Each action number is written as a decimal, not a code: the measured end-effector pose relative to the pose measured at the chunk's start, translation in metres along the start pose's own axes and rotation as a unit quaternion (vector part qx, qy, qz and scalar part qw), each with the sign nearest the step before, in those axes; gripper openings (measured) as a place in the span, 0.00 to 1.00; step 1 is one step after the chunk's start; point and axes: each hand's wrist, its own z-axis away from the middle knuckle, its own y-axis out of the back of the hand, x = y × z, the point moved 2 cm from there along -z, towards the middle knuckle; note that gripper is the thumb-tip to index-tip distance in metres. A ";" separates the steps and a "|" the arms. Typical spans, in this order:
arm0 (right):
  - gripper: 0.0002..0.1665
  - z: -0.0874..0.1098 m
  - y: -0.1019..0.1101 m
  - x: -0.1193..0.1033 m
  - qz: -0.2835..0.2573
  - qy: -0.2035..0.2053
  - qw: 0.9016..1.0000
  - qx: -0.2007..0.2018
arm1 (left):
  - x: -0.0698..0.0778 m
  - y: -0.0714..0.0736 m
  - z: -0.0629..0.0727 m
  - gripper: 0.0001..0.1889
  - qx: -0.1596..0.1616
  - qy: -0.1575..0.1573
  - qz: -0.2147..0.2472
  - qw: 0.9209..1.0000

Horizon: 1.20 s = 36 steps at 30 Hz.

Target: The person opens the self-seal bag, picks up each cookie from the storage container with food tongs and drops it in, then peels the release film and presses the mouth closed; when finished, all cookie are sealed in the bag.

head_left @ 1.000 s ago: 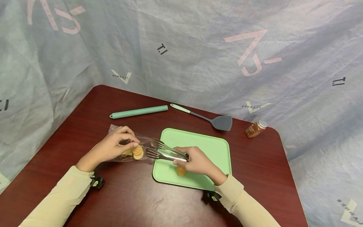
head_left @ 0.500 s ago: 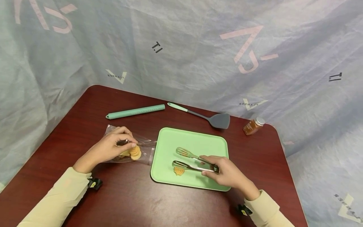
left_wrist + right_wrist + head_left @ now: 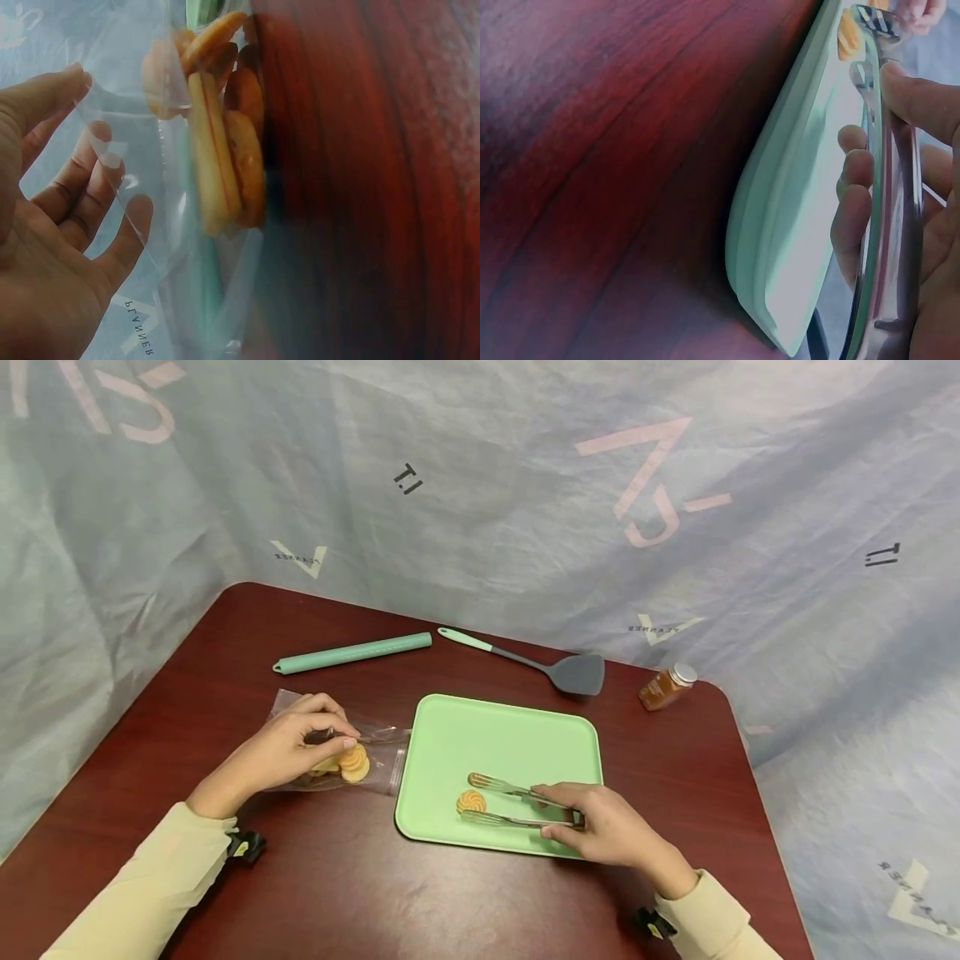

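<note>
My left hand pinches the upper film of a clear plastic bag, which lies on the table left of the green tray. Inside it, round swirled cookies and pale sandwich biscuits lean together in the left wrist view. My right hand grips metal food tongs by their arms, low over the tray. The tong heads are spread on either side of a single swirled cookie on the tray's front left part; the nearer head overlaps its lower edge in the head view.
Behind the tray lie a green tube-shaped stick and a grey turner with a pale green handle. A small brown jar with a silver lid stands at the back right. Grey printed cloth hangs behind the table.
My right hand has drawn the tongs from the bag's mouth rightward to over the tray, then lowered them around the cookie there. My left hand keeps its hold on the bag.
</note>
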 end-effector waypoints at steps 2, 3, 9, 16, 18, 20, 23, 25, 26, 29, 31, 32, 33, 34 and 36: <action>0.28 -0.001 0.000 0.001 0.004 0.002 1.000 -0.002 | -0.001 0.001 0.001 0.08 -0.003 0.000 0.001 1.000; 0.28 -0.002 0.000 0.001 0.005 0.001 1.000 -0.004 | -0.002 0.001 0.001 0.08 -0.004 0.002 0.001 1.000; 0.27 -0.002 0.003 0.006 0.009 -0.005 1.000 0.004 | -0.005 0.002 0.003 0.08 -0.011 0.021 0.006 1.000; 0.28 0.001 0.005 0.010 0.009 -0.020 1.000 0.008 | -0.005 0.002 0.004 0.07 -0.014 0.030 0.006 0.999; 0.29 0.001 0.005 0.011 0.006 -0.019 1.000 0.008 | -0.006 0.001 0.004 0.07 -0.014 0.030 0.007 0.999; 0.28 0.002 0.004 0.011 0.006 -0.018 1.000 0.010 | -0.006 0.001 0.004 0.07 -0.013 0.028 0.008 0.999; 0.28 0.002 0.003 0.011 0.009 -0.013 1.000 0.015 | -0.006 0.001 0.004 0.07 -0.011 0.023 0.006 1.000; 0.27 0.002 0.002 0.011 0.014 -0.011 1.000 0.018 | -0.006 0.001 0.004 0.08 -0.010 0.019 0.004 1.000; 0.27 0.002 0.002 0.011 0.016 -0.011 1.000 0.020 | -0.006 0.001 0.004 0.08 -0.009 0.019 0.004 1.000; 0.27 0.001 0.002 0.010 0.024 -0.011 0.999 0.024 | -0.006 0.001 0.004 0.07 -0.009 0.021 0.005 1.000; 0.27 0.001 0.002 0.009 0.028 -0.012 0.999 0.025 | -0.007 0.001 0.004 0.07 -0.010 0.024 0.005 1.000; 0.27 0.000 0.002 0.009 0.029 -0.013 0.999 0.025 | -0.007 0.001 0.005 0.07 -0.010 0.025 0.005 1.000; 0.27 0.000 0.002 0.009 0.031 -0.014 0.999 0.025 | -0.007 0.001 0.005 0.07 -0.010 0.025 0.005 1.000; 0.27 0.000 0.002 0.009 0.032 -0.015 0.999 0.024 | -0.007 0.001 0.005 0.07 -0.010 0.025 0.005 1.000; 0.27 0.000 0.002 0.010 0.032 -0.017 0.999 0.024 | -0.007 0.001 0.005 0.07 -0.010 0.024 0.004 1.000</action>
